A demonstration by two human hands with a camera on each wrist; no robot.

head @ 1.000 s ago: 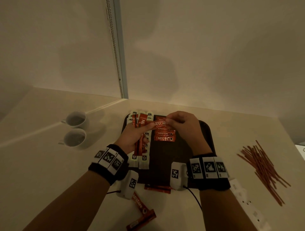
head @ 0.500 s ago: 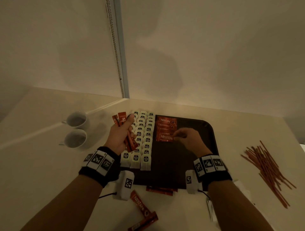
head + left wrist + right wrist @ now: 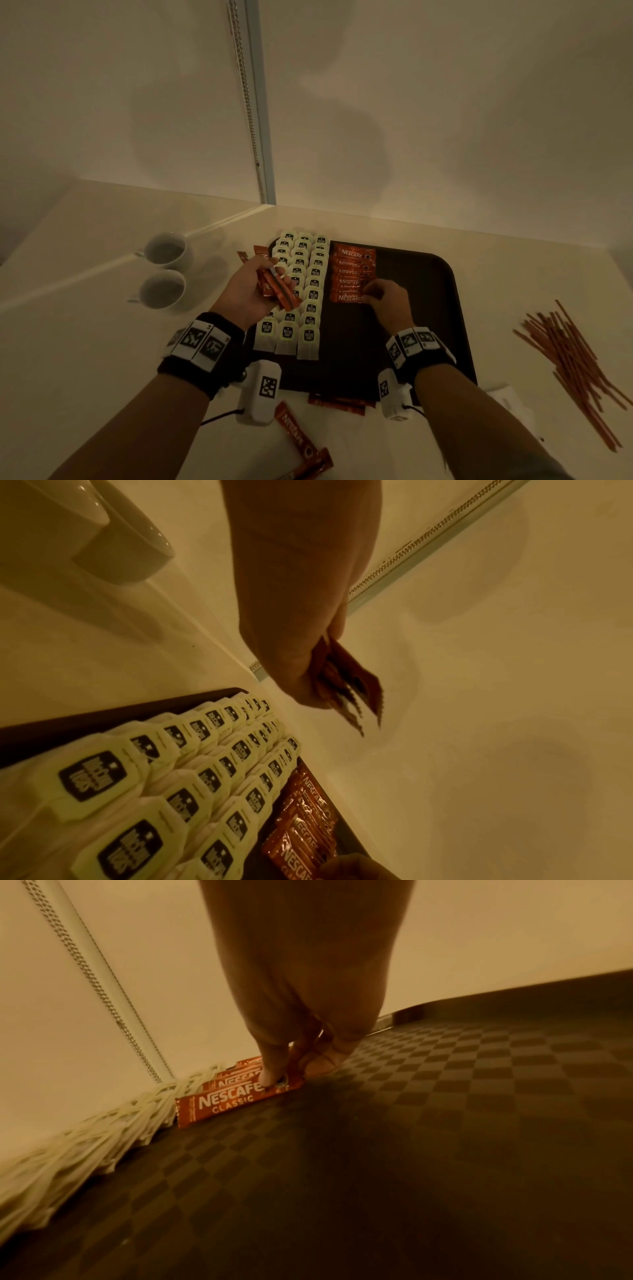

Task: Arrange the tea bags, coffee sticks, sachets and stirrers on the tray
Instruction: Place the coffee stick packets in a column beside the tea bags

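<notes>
**Nearest coffee stick pinched at its right end**

The right hand (image 3: 388, 301) is pinching the nearest coffee stick (image 3: 236, 1100) between thumb and fingers (image 3: 272, 1069); it is lying flat on the dark tray (image 3: 442, 308), beside the tea bags (image 3: 301, 294). The left hand (image 3: 248, 291) is gripping a bundle of sticks (image 3: 279, 291), its fingers curled round them, above the tea bags.

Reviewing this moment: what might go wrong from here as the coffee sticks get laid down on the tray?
1. The left hand holds a loose bundle of coffee sticks right above the tea bags; one may slip and disturb those rows.
2. The right hand pinches the nearest stick of an overlapping coffee row; nudging it may skew that row.
</notes>
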